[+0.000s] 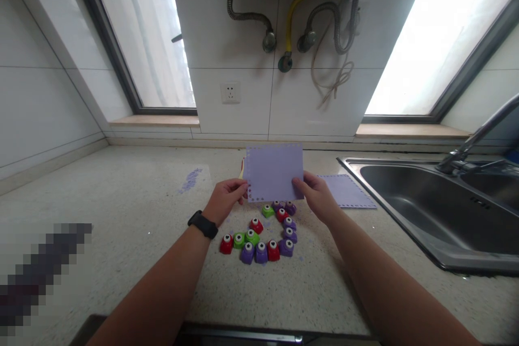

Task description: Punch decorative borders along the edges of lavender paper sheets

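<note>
I hold a lilac paper card [274, 172] up over the speckled countertop [130, 205], its edges lined with small punched holes. My left hand [225, 200], with a black watch at the wrist, pinches the card's lower left corner. My right hand [317, 194] pinches its lower right edge. Under the card, several small craft punches [261, 238] in red, green and purple lie in a loose cluster on the counter. A second lilac card [348, 191] lies flat to the right, beside the sink.
A steel sink [441, 211] with a tap [474, 140] fills the right side. Lilac paper scraps [190, 179] lie on the counter to the left. A wall socket [230, 93] and hanging hoses [292, 16] are on the tiled wall between two windows.
</note>
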The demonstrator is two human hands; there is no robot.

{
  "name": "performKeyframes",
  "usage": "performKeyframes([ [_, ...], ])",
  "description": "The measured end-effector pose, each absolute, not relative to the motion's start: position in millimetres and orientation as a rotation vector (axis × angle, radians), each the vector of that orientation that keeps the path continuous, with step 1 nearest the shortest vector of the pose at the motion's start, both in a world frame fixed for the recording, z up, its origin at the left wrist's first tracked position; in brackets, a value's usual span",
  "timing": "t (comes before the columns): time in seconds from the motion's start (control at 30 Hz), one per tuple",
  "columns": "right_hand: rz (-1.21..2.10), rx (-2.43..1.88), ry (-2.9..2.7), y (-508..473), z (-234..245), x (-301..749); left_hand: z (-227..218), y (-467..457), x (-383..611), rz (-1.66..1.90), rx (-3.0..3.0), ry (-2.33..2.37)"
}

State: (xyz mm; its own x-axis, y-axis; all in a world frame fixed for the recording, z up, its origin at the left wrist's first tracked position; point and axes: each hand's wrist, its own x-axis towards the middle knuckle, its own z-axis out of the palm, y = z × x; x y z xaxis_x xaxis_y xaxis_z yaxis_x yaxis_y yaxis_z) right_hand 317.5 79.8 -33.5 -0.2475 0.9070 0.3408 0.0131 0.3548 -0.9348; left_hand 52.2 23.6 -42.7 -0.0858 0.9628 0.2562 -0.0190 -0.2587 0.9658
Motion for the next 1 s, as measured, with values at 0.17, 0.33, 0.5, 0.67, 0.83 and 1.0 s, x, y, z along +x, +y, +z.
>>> performKeyframes([
  [0.17, 0.954, -0.742, -1.618, 86, -37, 319, -47, 27, 48, 1.485, 1.390, 1.166],
  [0.33, 0.701, -0.771, -1.742, 83, -30, 321, -45, 28, 45, 1.527, 1.489, 1.216],
  [0.5, 0.714, -0.802, -1.768, 76, -24, 322, -44, 27, 42, 1.511, 1.475, 1.240],
  [0.67, 0.838, -0.822, -1.754, 76, -29, 322, -47, 28, 43, 1.522, 1.369, 1.206],
  [0.83, 0.686, -0.723, -1.871, 74, -29, 319, -48, 29, 42, 1.584, 1.297, 1.178],
  [1.0, 0.599, -0.673, -1.949, 72, -25, 318, -46, 29, 42, 1.614, 1.280, 1.171],
])
